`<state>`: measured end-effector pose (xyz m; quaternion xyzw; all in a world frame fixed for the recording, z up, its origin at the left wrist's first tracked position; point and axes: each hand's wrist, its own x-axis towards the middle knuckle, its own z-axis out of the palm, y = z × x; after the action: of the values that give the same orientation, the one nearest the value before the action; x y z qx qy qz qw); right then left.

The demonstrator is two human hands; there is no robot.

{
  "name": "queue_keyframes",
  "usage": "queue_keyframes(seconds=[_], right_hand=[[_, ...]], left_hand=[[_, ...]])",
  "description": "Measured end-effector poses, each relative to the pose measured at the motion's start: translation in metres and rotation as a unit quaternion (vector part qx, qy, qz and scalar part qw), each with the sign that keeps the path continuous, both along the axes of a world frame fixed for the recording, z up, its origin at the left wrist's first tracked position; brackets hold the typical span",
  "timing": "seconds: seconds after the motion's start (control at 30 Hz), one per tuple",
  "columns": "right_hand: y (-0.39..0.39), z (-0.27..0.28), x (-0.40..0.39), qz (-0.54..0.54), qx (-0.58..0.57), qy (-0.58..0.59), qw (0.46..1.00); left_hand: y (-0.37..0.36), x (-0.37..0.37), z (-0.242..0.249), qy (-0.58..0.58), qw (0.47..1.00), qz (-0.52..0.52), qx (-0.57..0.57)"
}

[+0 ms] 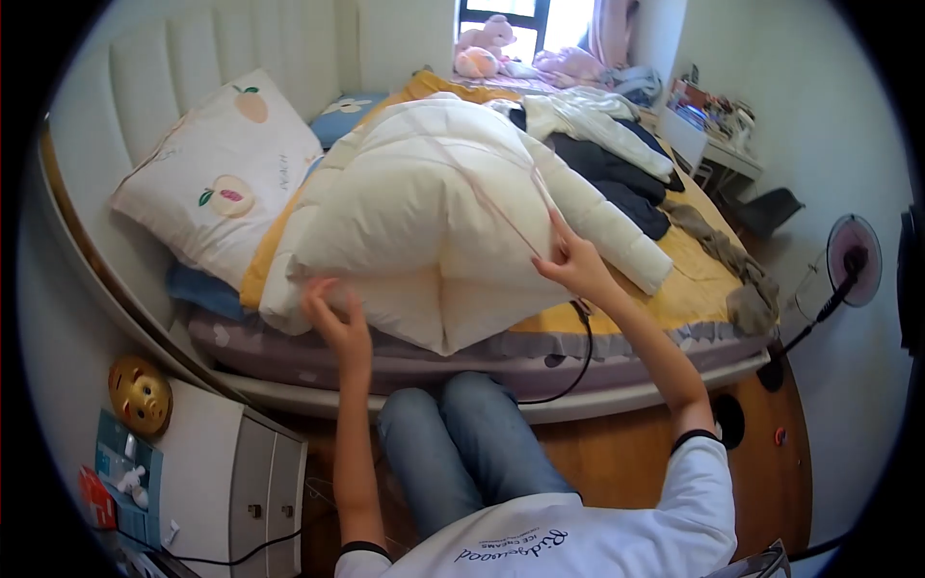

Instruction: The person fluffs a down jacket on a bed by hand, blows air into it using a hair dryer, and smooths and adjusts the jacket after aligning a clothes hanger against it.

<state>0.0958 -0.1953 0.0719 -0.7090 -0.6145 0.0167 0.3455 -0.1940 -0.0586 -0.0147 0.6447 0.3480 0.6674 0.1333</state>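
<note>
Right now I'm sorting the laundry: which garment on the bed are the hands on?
The puffy white down jacket; left hand and right hand both touch it. The dark clothes lie untouched behind.

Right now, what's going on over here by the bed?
A person in jeans kneels at the side of the bed, both hands on a white puffy jacket spread over it. The left hand presses its lower edge; the right hand pinches the fabric near a sleeve. A fruit-print pillow lies to the left, and dark clothes are piled further back.
</note>
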Motion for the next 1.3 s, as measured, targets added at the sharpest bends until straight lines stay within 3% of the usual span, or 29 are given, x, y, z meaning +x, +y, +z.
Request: queue_keyframes(seconds=[0.03,0.07,0.1,0.13,0.2,0.23,0.3,0.37,0.43,0.47,0.5,0.57,0.6,0.67,0.73,0.93,1.2,1.3], right_hand=[[0.003,0.010,-0.013,-0.010,0.056,0.002,0.998],[0.003,0.022,-0.027,0.005,0.055,0.019,0.998],[0.004,0.030,-0.040,0.022,0.054,0.036,0.998],[0.006,0.028,-0.052,0.057,0.031,0.042,0.997],[0.005,0.012,-0.079,0.175,0.032,0.064,0.982],[-0.001,0.000,-0.090,0.255,0.055,0.080,0.962],[-0.017,-0.028,-0.098,0.251,0.198,-0.101,0.942],[-0.039,-0.033,-0.080,0.317,0.223,0.010,0.922],[-0.055,-0.061,-0.024,0.151,0.264,0.119,0.945],[-0.049,-0.084,0.009,0.039,0.289,0.233,0.928],[-0.039,-0.098,0.039,-0.084,0.264,0.211,0.938],[-0.006,-0.138,0.089,-0.221,0.263,-0.089,0.935],[0.010,-0.167,0.113,-0.209,0.260,-0.084,0.939],[0.037,-0.196,0.136,-0.047,0.088,0.036,0.994],[0.045,-0.199,0.139,-0.087,0.016,-0.043,0.995],[0.057,-0.205,0.147,-0.079,0.000,-0.040,0.996],[0.059,-0.212,0.151,-0.071,-0.008,-0.035,0.997],[0.056,-0.208,0.155,-0.062,-0.015,-0.030,0.998]], left_hand=[[-0.014,0.009,-0.003,0.017,0.990,-0.118,-0.076],[-0.030,0.024,0.003,-0.013,0.945,-0.288,-0.151],[-0.047,0.040,0.008,-0.042,0.866,-0.445,-0.222],[-0.060,0.056,0.009,-0.038,0.865,-0.448,-0.225],[-0.075,0.078,0.011,-0.239,0.663,-0.673,-0.224],[-0.078,0.080,0.016,-0.233,0.662,-0.676,-0.224],[-0.086,0.082,0.023,-0.324,0.659,-0.643,-0.221],[-0.088,0.066,0.005,-0.312,0.711,-0.573,-0.261],[-0.107,0.050,0.001,-0.317,0.771,-0.501,-0.234],[-0.110,0.045,-0.005,-0.316,0.773,-0.499,-0.234],[-0.115,0.037,-0.011,-0.346,0.779,-0.481,-0.205],[-0.125,0.026,-0.022,-0.377,0.792,-0.448,-0.176],[-0.131,0.026,-0.029,-0.383,0.804,-0.431,-0.147],[-0.140,0.023,-0.042,-0.391,0.819,-0.403,-0.114],[-0.150,0.016,-0.055,-0.327,0.870,-0.349,-0.123],[-0.172,-0.013,-0.081,-0.277,0.893,-0.303,-0.184],[-0.178,-0.030,-0.094,-0.326,0.859,-0.321,-0.228],[-0.178,-0.032,-0.098,-0.300,0.871,-0.312,-0.231]])
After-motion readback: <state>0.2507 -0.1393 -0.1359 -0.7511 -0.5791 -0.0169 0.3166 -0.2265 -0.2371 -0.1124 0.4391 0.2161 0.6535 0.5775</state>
